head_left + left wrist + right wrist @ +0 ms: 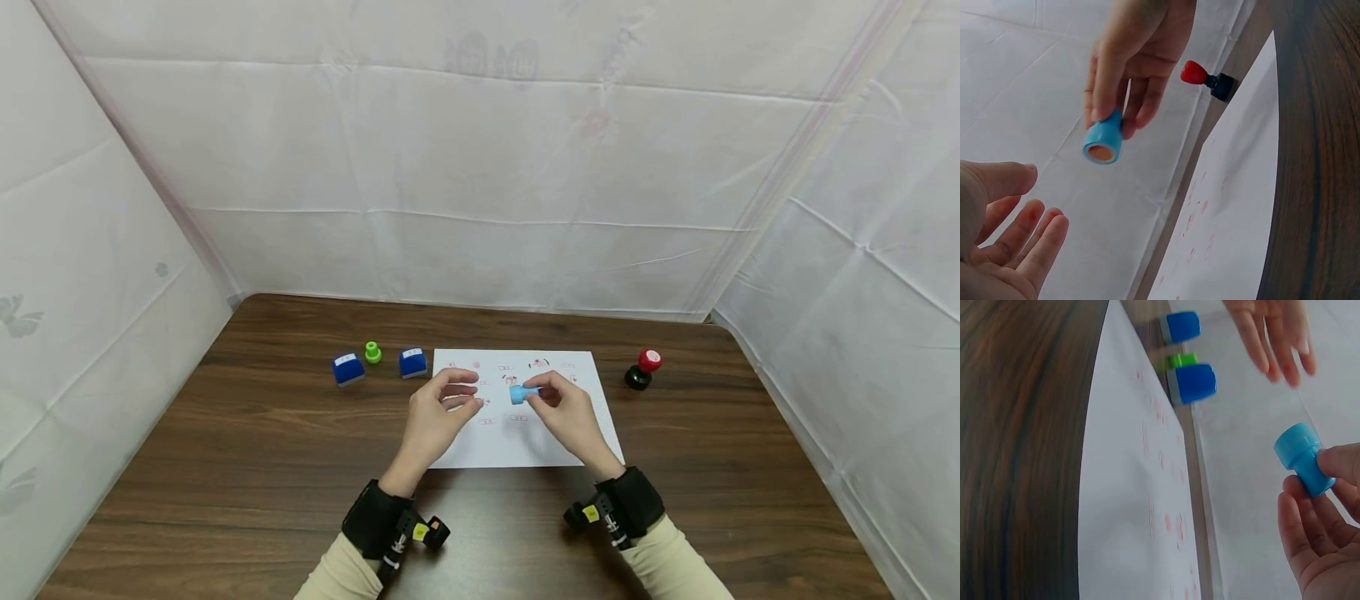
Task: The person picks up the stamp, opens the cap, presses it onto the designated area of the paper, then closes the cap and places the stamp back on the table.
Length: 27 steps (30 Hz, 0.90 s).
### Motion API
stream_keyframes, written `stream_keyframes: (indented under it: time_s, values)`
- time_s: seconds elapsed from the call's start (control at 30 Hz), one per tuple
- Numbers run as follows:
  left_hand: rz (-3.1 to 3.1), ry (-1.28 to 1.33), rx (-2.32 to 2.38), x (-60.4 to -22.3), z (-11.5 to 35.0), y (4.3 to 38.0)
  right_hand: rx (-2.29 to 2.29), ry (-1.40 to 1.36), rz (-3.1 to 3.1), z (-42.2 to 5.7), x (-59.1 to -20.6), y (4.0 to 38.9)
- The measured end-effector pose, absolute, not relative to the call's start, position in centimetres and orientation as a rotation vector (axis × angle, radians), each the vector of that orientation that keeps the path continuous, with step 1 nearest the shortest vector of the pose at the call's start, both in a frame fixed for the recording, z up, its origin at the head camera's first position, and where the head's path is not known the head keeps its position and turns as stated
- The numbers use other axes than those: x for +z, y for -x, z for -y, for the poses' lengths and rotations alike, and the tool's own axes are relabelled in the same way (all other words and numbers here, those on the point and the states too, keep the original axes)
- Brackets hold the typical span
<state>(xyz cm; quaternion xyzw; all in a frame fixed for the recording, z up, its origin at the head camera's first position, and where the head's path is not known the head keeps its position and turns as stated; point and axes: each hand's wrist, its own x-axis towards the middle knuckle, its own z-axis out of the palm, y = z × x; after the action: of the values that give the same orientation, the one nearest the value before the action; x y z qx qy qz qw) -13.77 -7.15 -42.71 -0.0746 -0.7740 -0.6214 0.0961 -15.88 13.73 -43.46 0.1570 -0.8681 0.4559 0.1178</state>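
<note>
My right hand (570, 414) pinches a light blue stamp (519, 394) by its narrow handle, above the paper. The stamp lies tilted on its side, and its round orange-brown end (1100, 152) shows in the left wrist view. Across from it, my left hand (441, 417) holds nothing, its fingers relaxed and the thumb apart from them. A red spot marks one of the left fingers (1033, 214). Below both hands lies a white sheet of paper (480, 450) bearing several small red stamped prints.
Left of the paper stand two blue stamps with white tops, the outer blue stamp (348, 369) and the inner blue stamp (413, 362), and a small green stamp (372, 353). A red and black stamp (643, 370) is at the right. White cloth walls (480, 167) enclose the brown wooden table (247, 450).
</note>
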Motion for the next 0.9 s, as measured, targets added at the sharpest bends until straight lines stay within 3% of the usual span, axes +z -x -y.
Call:
stream_keyframes:
  time_s: [0.33,0.57,0.9]
  values:
    - [2.318,0.224,-1.923,-43.2,6.0,13.7,1.616,-0.480,2.517,-11.8,-42.7,15.1]
    - [2.280,0.251,-1.964,-43.2,5.8,13.8,1.715,-0.454,2.522,-10.7,-39.7,13.4]
    - [2.294,0.282,-1.940,-42.9,6.2,13.6,1.761,-0.401,2.559,-10.7,-39.3,13.1]
